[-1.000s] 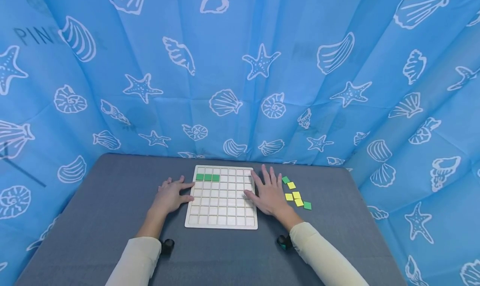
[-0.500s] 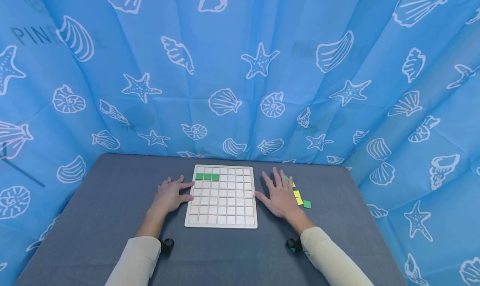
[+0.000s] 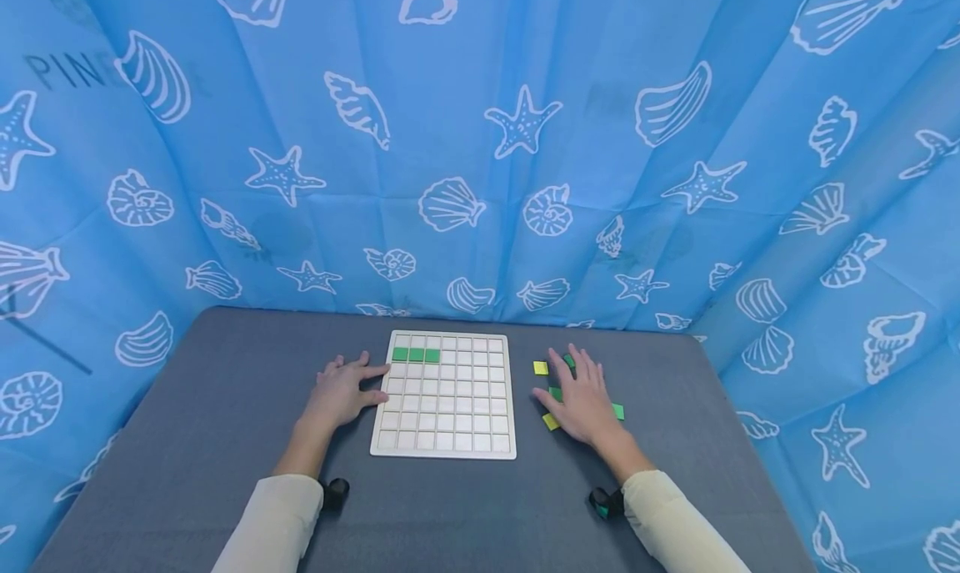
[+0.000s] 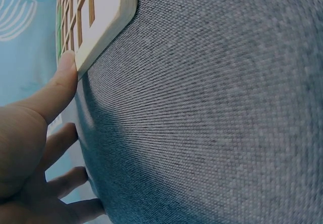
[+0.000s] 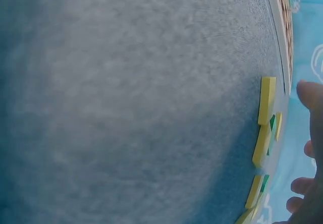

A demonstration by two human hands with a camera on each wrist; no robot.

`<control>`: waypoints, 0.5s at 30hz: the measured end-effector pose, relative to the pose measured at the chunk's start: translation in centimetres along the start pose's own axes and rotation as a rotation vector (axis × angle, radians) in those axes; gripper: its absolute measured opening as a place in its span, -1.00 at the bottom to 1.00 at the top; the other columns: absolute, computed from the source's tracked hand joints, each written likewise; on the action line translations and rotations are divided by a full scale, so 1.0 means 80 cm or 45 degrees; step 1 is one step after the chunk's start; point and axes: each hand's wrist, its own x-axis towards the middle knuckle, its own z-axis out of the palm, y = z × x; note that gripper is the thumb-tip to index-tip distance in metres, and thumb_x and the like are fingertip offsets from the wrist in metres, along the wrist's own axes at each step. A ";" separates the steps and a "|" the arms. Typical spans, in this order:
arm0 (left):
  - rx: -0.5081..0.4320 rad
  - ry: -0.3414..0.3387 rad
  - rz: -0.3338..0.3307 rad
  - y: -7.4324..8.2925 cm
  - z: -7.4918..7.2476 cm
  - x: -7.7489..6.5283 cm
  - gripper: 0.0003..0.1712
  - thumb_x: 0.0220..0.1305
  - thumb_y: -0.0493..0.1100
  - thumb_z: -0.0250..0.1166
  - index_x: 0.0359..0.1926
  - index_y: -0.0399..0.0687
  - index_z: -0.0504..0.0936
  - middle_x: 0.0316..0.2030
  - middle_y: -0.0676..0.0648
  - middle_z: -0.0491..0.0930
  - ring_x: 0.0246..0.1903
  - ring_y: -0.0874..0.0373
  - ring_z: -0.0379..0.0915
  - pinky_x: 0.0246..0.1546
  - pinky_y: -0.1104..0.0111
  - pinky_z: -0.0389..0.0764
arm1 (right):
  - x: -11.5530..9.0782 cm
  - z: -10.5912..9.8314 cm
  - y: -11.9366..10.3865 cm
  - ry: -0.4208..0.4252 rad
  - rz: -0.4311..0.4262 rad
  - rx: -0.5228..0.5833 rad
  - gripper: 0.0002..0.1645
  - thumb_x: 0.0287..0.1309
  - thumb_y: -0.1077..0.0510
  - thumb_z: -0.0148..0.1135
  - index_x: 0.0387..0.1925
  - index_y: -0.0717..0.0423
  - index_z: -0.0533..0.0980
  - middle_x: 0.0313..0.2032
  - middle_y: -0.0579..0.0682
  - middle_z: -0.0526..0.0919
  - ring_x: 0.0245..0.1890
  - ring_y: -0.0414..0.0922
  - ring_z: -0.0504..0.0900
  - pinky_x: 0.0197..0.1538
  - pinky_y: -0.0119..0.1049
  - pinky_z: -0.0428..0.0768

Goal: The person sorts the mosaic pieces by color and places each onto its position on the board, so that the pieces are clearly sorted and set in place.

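On my head feed, the right hand [image 3: 581,398] has just left the board's right edge and come over the loose tiles, and they have shifted with it. A second ago they lay in a tight group well off to the right; now they are fanned out and several are nearer the board [image 3: 445,423]. One yellow tile [image 3: 540,368] lies apart, left of the fingertips. A green tile [image 3: 555,393] shows beside the thumb, with a second yellow tile [image 3: 551,421] nearer to me. Another green tile [image 3: 569,361] shows between the fingers, and one more green piece [image 3: 618,411] pokes out on the right. My right wrist feed shows more yellow pieces, partly overlapping.

The right hand is spread wide and I see nothing gripped; whether the palm or fingertips touch tiles beneath, I can't tell. The left hand [image 3: 341,394] hasn't moved: thumb and forefinger stretched apart against the board's left rim, steadying it, I judge, rather than gripping.

The row of three green tiles [image 3: 416,354] is unchanged, filling the leftmost cells of the second row from the far edge. So I read this as sorting: nothing added to the grid, but loose pieces now easier to single out.
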 end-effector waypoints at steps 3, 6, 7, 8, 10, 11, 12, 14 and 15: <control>-0.004 -0.005 -0.010 0.001 0.000 0.000 -0.30 0.27 0.06 0.43 0.42 0.23 0.49 0.56 -0.26 0.15 0.55 -0.50 -0.19 0.44 -0.45 -0.05 | -0.004 -0.001 0.004 0.013 0.014 0.020 -0.09 0.35 -0.22 0.24 0.55 0.05 0.20 0.55 0.33 0.09 0.57 0.36 0.02 0.52 0.40 0.11; -0.005 -0.010 -0.018 0.001 0.000 0.000 -0.30 0.27 0.07 0.43 0.42 0.23 0.49 0.56 -0.25 0.15 0.56 -0.49 -0.19 0.45 -0.44 -0.05 | -0.008 -0.005 0.005 0.010 0.034 0.040 -0.14 0.35 -0.19 0.27 0.52 0.06 0.25 0.54 0.32 0.13 0.56 0.35 0.05 0.49 0.38 0.19; -0.004 -0.010 -0.017 0.001 0.000 0.000 -0.31 0.27 0.07 0.43 0.42 0.24 0.49 0.56 -0.24 0.15 0.56 -0.49 -0.19 0.45 -0.44 -0.05 | -0.009 -0.006 0.006 0.005 0.041 0.042 -0.15 0.35 -0.19 0.27 0.51 0.06 0.27 0.54 0.32 0.14 0.56 0.34 0.06 0.49 0.38 0.20; -0.003 -0.010 -0.016 0.001 0.000 0.000 -0.31 0.27 0.07 0.43 0.42 0.24 0.49 0.56 -0.24 0.15 0.56 -0.49 -0.19 0.45 -0.44 -0.05 | -0.010 -0.006 0.006 0.004 0.044 0.041 -0.17 0.35 -0.18 0.27 0.49 0.06 0.30 0.53 0.32 0.16 0.55 0.34 0.07 0.48 0.38 0.22; -0.002 -0.010 -0.013 0.001 0.000 0.000 -0.31 0.27 0.07 0.43 0.41 0.24 0.49 0.56 -0.24 0.15 0.56 -0.49 -0.19 0.45 -0.44 -0.05 | -0.012 -0.007 0.008 -0.005 0.057 0.052 -0.21 0.35 -0.17 0.27 0.47 0.05 0.34 0.53 0.30 0.17 0.55 0.33 0.08 0.48 0.37 0.23; -0.003 -0.010 -0.012 0.001 0.000 0.000 -0.31 0.27 0.07 0.43 0.41 0.24 0.49 0.56 -0.24 0.15 0.56 -0.49 -0.19 0.45 -0.44 -0.05 | -0.013 -0.008 0.009 -0.001 0.054 0.055 -0.24 0.35 -0.16 0.28 0.45 0.05 0.36 0.52 0.31 0.19 0.54 0.33 0.10 0.47 0.38 0.24; -0.002 -0.009 -0.010 0.001 0.000 0.000 -0.31 0.28 0.07 0.43 0.42 0.24 0.49 0.56 -0.24 0.15 0.55 -0.49 -0.19 0.45 -0.44 -0.05 | -0.014 -0.008 0.010 0.002 0.053 0.060 -0.27 0.35 -0.14 0.28 0.43 0.05 0.39 0.52 0.30 0.20 0.53 0.33 0.11 0.45 0.39 0.26; -0.004 -0.008 -0.012 0.000 0.000 0.000 -0.31 0.28 0.07 0.43 0.42 0.23 0.49 0.56 -0.24 0.15 0.56 -0.49 -0.19 0.45 -0.44 -0.06 | -0.016 -0.008 0.013 0.007 0.049 0.070 -0.34 0.36 -0.12 0.29 0.38 0.03 0.45 0.50 0.30 0.22 0.52 0.33 0.13 0.43 0.39 0.28; -0.006 -0.008 -0.015 0.000 0.000 0.000 -0.31 0.28 0.07 0.43 0.42 0.23 0.49 0.56 -0.24 0.15 0.56 -0.49 -0.19 0.45 -0.44 -0.06 | -0.016 -0.008 0.014 0.009 0.045 0.073 -0.38 0.36 -0.11 0.29 0.35 0.03 0.48 0.50 0.30 0.24 0.51 0.32 0.14 0.42 0.39 0.29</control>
